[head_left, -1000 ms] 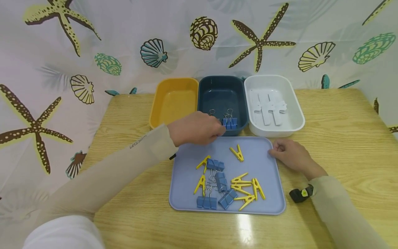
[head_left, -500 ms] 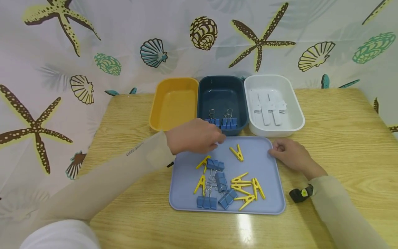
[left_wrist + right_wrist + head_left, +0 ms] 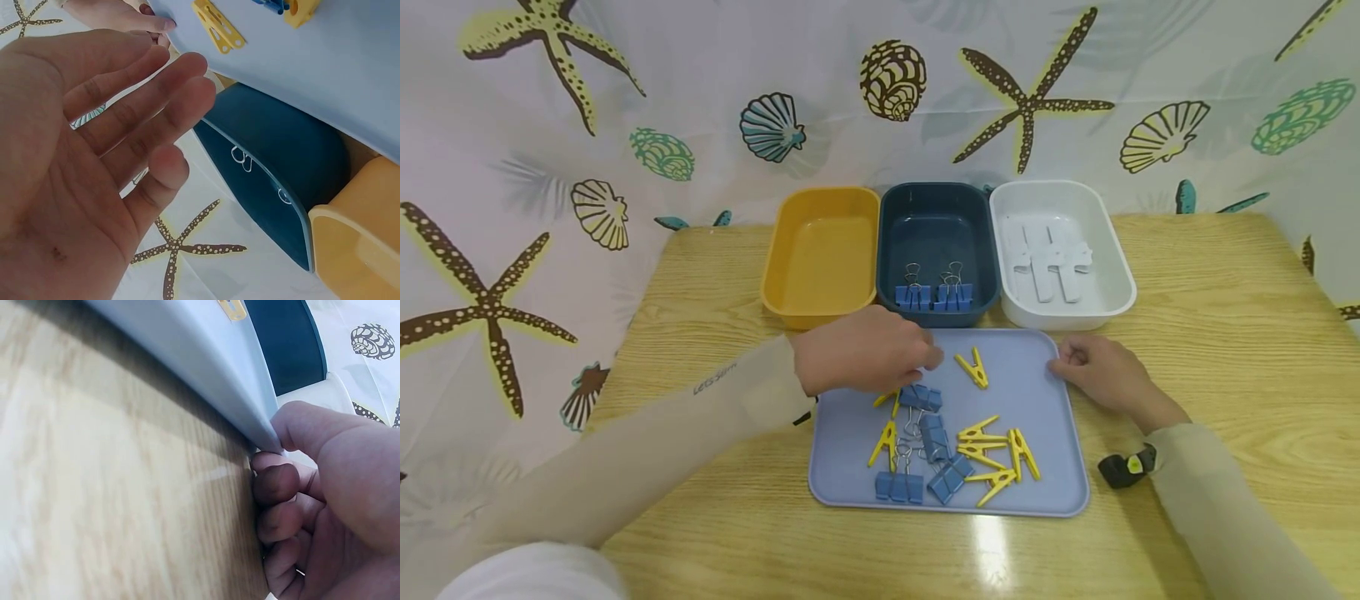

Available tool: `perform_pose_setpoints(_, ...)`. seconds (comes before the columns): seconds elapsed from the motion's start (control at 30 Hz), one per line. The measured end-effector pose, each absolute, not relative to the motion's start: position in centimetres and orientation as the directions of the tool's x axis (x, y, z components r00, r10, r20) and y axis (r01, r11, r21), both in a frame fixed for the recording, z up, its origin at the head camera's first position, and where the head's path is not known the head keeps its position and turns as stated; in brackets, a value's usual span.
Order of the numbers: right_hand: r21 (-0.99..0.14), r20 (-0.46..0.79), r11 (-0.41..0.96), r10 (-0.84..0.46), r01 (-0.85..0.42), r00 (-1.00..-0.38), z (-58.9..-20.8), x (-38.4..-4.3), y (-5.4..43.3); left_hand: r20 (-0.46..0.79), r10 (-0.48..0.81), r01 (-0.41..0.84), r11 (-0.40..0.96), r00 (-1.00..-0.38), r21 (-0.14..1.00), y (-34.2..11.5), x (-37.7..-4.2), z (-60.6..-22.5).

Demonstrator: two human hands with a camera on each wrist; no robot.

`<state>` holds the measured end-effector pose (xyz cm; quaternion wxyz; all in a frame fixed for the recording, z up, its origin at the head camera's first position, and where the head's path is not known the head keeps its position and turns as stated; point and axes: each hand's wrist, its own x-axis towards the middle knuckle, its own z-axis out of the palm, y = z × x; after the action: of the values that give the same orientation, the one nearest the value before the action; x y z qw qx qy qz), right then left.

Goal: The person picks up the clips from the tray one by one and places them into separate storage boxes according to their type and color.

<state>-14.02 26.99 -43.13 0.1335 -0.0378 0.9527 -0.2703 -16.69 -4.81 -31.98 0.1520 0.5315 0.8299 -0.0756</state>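
Note:
My left hand (image 3: 872, 350) hovers over the upper left of the pale blue tray (image 3: 1030, 375); in the left wrist view its fingers are loosely bent with nothing between them. Below it on the tray lie several blue binder clips (image 3: 933, 438) with wire handles, among yellow clothespins (image 3: 1017, 454). One clothespin (image 3: 973, 368) lies apart near the tray's top. At the tray's upper right corner, my right hand (image 3: 1097, 371) pinches the rim between thumb and curled forefinger, as the right wrist view shows. Two clusters of blue binder clips (image 3: 913, 297) stand in the dark blue bin (image 3: 936, 200).
A yellow bin (image 3: 823, 250) stands left of the dark blue one. To its right, a white bin (image 3: 1108, 275) holds white flat pieces (image 3: 1052, 262). All three line the tray's far side on a wooden table (image 3: 715, 467), before a patterned cloth (image 3: 820, 50).
My left hand has drawn back from the dark blue bin toward me, over the tray, uncovering binder clips standing in the bin's left part. My right hand stays at the tray's corner.

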Motion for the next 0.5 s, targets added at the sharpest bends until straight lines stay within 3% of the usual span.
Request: perform_pose_setpoints(0.5,-0.523,-0.237,0.852,-0.144,0.001,-0.961,-43.1,-14.0,27.0,-0.406,0.845,0.915,0.401,-0.347,0.053,-4.8,-14.1,-32.3)
